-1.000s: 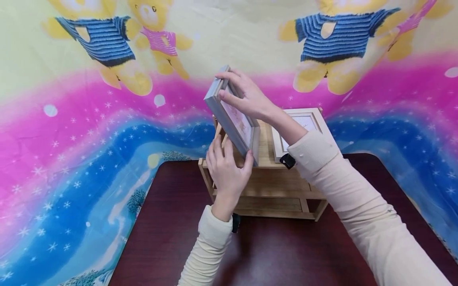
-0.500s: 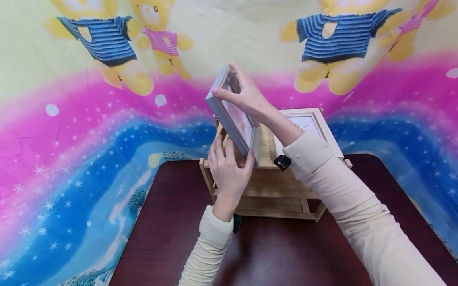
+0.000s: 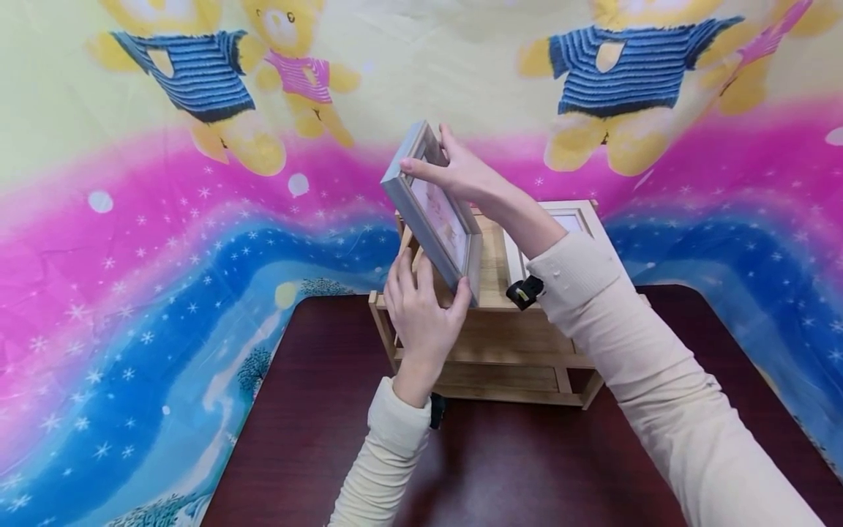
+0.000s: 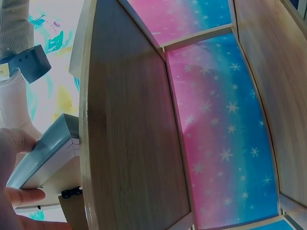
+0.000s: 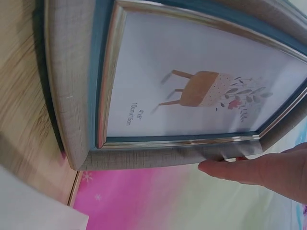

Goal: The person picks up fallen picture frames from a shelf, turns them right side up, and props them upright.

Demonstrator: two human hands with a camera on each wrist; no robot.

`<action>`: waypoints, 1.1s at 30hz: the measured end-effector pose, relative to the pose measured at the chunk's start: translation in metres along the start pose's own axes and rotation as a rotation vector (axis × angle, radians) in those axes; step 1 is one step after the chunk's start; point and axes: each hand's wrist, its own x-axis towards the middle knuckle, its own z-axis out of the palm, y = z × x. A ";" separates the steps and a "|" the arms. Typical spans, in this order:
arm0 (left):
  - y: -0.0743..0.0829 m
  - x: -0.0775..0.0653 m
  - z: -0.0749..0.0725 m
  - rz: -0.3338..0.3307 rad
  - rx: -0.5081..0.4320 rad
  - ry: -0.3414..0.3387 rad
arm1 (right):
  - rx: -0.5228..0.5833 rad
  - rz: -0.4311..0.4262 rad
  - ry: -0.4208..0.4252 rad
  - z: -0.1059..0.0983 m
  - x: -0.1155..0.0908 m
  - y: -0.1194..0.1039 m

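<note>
A grey picture frame (image 3: 444, 219) stands tilted on the left part of a wooden shelf's (image 3: 495, 256) top board. Its lower near corner is pinched by my left hand (image 3: 424, 315), thumb at the front and fingers behind. My right hand (image 3: 470, 172) holds the upper end, thumb on the near side and fingers toward the far side. The right wrist view shows the frame's picture (image 5: 199, 88), an animal with leaves and flowers, with my thumb and fingers (image 5: 240, 170) at the border. In the left wrist view a corner of the frame (image 4: 48, 148) sits between thumb and fingers.
A second, cream-white frame (image 3: 599, 234) lies on the right of the shelf top, partly under my right forearm. Open lower tiers (image 3: 497, 377) face me. The shelf stands on a dark red table (image 3: 316, 388), against a printed cloth backdrop (image 3: 329, 219).
My right hand has shifted its hold: its fingers have slid from over the top edge toward the far side, thumb at the near corner. The frame and my left hand stay nearly still.
</note>
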 end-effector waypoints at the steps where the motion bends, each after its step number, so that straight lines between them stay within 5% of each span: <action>1: 0.000 0.000 0.000 0.004 0.002 -0.001 | -0.004 0.003 0.001 0.000 0.000 0.000; 11: -0.009 0.008 -0.005 0.037 -0.015 -0.031 | -0.060 0.011 0.006 -0.006 0.002 -0.004; 20: -0.023 0.016 -0.008 0.086 -0.123 -0.024 | -0.024 -0.044 0.025 -0.016 0.005 0.012; 33: -0.041 0.022 -0.012 0.041 -0.274 -0.182 | 0.122 -0.068 0.025 -0.031 0.010 0.026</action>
